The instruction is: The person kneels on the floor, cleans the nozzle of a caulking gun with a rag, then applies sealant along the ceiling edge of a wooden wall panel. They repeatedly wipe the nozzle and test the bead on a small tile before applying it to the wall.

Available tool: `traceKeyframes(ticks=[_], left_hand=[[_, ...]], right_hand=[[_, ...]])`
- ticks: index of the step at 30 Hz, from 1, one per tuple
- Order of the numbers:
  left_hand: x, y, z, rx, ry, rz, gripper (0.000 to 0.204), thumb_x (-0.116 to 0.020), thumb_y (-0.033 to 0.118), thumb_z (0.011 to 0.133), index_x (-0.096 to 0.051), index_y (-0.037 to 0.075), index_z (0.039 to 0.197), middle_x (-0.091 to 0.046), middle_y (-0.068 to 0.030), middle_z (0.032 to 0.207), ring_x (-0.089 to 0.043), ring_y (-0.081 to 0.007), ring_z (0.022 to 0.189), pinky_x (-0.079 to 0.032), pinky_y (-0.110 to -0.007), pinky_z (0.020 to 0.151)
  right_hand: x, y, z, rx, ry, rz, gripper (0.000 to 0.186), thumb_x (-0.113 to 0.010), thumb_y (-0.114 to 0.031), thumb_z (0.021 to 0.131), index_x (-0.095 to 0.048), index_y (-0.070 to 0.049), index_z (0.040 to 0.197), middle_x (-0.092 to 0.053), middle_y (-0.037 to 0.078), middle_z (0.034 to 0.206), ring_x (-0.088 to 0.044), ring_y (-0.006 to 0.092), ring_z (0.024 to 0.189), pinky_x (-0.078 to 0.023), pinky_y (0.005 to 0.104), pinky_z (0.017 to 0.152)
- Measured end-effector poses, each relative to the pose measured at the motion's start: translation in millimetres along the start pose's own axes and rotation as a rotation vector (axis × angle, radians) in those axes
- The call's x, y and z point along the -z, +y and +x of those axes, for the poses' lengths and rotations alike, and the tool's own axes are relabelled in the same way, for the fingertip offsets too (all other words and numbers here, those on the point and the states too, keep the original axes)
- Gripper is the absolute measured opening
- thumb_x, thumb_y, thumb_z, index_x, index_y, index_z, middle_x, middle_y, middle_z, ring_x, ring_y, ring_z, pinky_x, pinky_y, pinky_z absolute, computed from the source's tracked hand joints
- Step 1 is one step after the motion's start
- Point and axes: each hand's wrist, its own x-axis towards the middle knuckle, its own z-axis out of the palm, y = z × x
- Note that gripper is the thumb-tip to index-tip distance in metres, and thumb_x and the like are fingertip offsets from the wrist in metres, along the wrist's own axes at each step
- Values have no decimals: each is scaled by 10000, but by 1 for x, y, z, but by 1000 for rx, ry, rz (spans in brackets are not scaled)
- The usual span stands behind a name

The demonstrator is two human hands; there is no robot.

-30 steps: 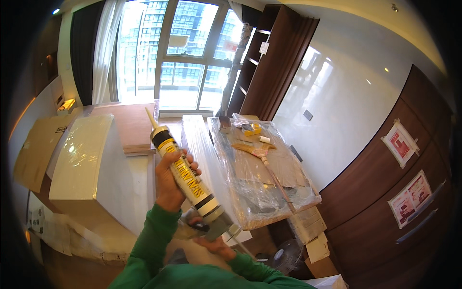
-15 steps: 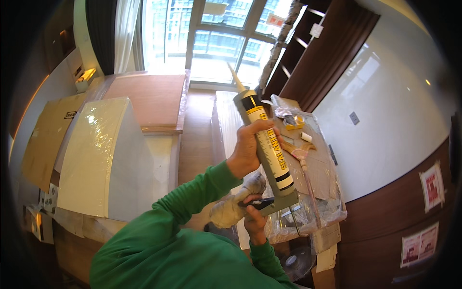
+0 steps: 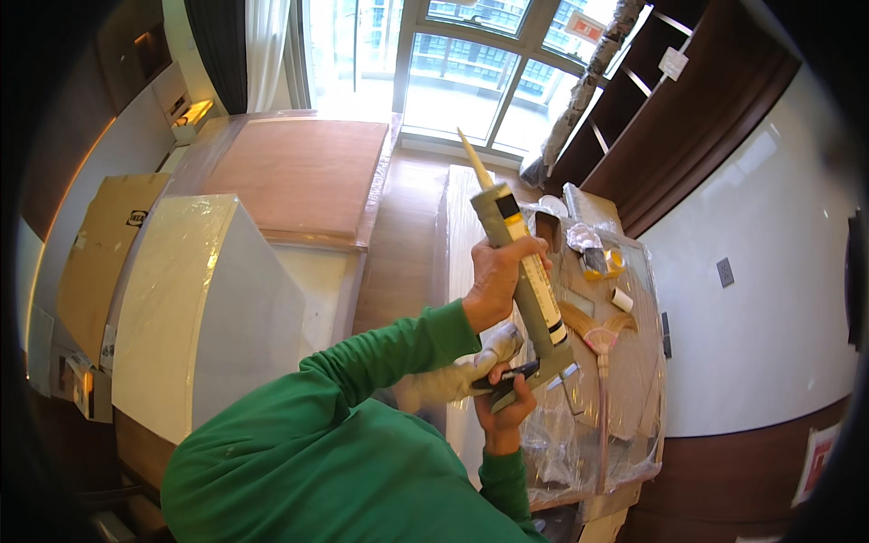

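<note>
Wrapped around the barrel of a grey caulking gun [image 3: 527,287], my left hand [image 3: 501,276] is closed. A sealant tube with a long yellowish nozzle [image 3: 474,159] lies in the gun, its tip pointing up and away toward the window. Lower down, my right hand [image 3: 509,409] grips the gun at its handle and black trigger [image 3: 505,375]. A bent metal rod [image 3: 568,389] sticks out behind the gun's rear end. Beside the trigger, below my left forearm, is a pale crumpled cloth or glove [image 3: 444,382]; I cannot tell which, as it is blurred.
To the right, a plastic-wrapped surface [image 3: 634,416] carries a hand broom [image 3: 602,339], a white roll [image 3: 621,300] and a yellow box [image 3: 602,264]. At left stand a wrapped white panel [image 3: 172,299], a cardboard sheet [image 3: 107,253] and a plastic-covered bed-like platform [image 3: 308,176].
The caulking gun and both hands have shifted right in view, and the tube has rolled so less of its label shows. The room has shifted in view too. Both grips stay the same.
</note>
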Motion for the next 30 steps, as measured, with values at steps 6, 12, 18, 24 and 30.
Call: traceKeyframes(ticks=[6,12,18,24,30], left_hand=[[17,54,96,-85,-197,-199,268,-680,227,894,-604,-21,961,-672,-140,829,-687,-228,734,-579,-362,668],[42,127,197,-160,-158,29,212,-682,203,889,-636,-4,875,-668,-120,779,-671,-207,651,-541,-319,597],[70,171,251,-346,-323,88,158,-717,117,845,-696,-7,750,-674,-102,685,-651,-161,605,-510,-285,573],[104,197,292,-650,-294,464,136,-750,114,840,-721,-5,780,-676,-50,703,-604,-100,593,-450,-262,542],[117,193,313,-985,-244,779,74,-778,-10,761,-706,-22,772,-680,-82,758,-595,-97,613,-436,-253,529]], right_hand=[[-1,22,77,-32,-43,146,317,-667,-391,765,-522,-111,731,-547,137,954,-532,331,953,-442,441,883],[10,60,194,-76,-165,292,316,-642,-381,750,-565,-76,782,-585,198,998,-546,401,1028,-436,511,952],[37,98,293,-138,199,-116,811,-531,-654,948,-578,70,1309,-640,142,1290,-573,290,1230,-420,447,1074],[-2,72,314,146,383,-1124,321,-711,-163,892,-702,23,1154,-711,101,1137,-667,199,1023,-506,319,929],[-93,20,422,637,89,-1548,790,-869,-177,723,-503,5,1399,-655,178,1230,-662,262,1063,-519,384,917]])
